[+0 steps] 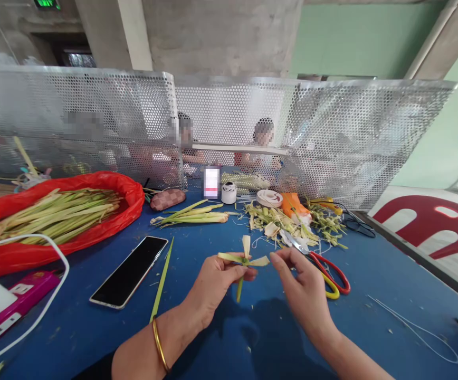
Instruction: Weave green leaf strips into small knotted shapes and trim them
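Note:
A small cross of folded pale green leaf strips (246, 260) is held up over the blue table. My left hand (223, 277) pinches it near the middle, thumb in front and fingers behind, with the strip ends sticking out. Close beside the right-hand strip end is my right hand (302, 285), its thumb and fingers drawn together. Whether those fingertips grip the strip end is unclear. A single long green leaf strip (163, 279) lies left of my left wrist. Scissors (337, 274) with red and yellow handles rest beyond my right hand.
A phone (130, 272) and a magenta power strip (23, 298) with a white cable lie left. Behind them, a red bag (132, 192) holds many leaf strips. A leaf bundle (193, 215), a thread spool (229, 193) and scraps (278, 221) sit before a perforated metal screen (232, 111).

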Motion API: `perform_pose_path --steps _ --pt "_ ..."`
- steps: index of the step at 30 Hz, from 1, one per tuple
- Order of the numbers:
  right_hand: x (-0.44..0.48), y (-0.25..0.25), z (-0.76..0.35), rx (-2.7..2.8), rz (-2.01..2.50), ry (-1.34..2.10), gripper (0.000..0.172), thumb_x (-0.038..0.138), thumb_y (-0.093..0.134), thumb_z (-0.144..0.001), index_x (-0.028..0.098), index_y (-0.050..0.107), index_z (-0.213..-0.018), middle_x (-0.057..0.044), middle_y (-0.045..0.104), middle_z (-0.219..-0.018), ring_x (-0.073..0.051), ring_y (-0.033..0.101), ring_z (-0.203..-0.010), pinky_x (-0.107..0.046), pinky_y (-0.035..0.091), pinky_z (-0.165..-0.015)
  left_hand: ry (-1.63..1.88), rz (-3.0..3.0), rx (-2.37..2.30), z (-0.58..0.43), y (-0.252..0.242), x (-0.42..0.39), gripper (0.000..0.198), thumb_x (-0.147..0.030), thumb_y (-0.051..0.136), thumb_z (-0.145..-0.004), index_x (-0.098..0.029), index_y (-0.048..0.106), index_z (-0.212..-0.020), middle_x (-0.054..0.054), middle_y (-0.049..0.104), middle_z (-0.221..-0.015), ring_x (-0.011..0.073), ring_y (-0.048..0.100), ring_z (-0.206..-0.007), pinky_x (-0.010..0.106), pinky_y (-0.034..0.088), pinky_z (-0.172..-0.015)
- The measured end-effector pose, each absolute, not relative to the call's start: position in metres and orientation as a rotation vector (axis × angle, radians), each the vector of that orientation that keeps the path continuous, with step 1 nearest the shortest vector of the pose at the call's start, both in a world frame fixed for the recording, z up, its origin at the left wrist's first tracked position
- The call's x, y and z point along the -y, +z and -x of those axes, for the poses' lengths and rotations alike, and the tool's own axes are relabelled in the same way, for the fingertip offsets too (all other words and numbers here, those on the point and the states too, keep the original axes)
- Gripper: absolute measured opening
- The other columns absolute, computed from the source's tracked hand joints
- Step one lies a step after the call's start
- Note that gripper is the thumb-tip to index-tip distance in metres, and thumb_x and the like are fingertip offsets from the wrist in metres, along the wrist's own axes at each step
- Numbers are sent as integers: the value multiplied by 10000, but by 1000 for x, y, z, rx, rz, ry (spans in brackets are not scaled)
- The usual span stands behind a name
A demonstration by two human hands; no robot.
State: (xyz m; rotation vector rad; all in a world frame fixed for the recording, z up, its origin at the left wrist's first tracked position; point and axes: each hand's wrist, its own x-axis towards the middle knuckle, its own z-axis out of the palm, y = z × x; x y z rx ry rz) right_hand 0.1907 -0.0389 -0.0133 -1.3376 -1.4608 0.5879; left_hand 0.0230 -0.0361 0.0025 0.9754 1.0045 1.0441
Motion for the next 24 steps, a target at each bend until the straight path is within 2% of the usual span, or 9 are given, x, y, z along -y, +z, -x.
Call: perform_pose_path --steps 3,8,13,18,24 --pt "47 -18 -179 1639 1281 892 401 498 544 -847 165 621 -636 -10 560 -616 -151 474 -618 -261 349 -565 1093 -969 -1010 -23 4 36 383 -261 747 -657 -124 700 -1012 74 757 -800 232 701 -844 360 485 -898" --pt "52 -30 -160 1463 1163 1269 381 518 652 -749 149 681 -658 -8 584 -623 -142 460 -606 -261 353 -578 1083 -978 -1023 -28 -1 39 335 -256 736 -673 -137 712 -985 70 758 -812 231 698 -857 337 509 -849" --pt "55 -28 -159 1391 1120 1277 330 452 679 -740 163 664 -582 -14 589 -623 -159 491 -646 -268 372 -623 1130 -921 -1038 -31 -2 41 340 -205 761 -628 -131 729 -958 76 756 -781 227 699 -831 295 531 -755" --pt "57 -24 -163 1531 1093 1196 262 310 615 -796 173 640 -575 -13 604 -684 -157 513 -684 -266 384 -665 1169 -883 -1053 -32 -2 42 300 -189 756 -604 -115 745 -894 86 747 -741 204 682 -690 265 513 -607" --pt "58 -27 -162 1606 1087 1142 267 266 570 -819 174 589 -570 -15 586 -712 -157 518 -700 -263 389 -664 1180 -851 -1046 -31 -4 42 298 -185 749 -606 -112 742 -894 82 734 -707 185 663 -660 242 490 -561"
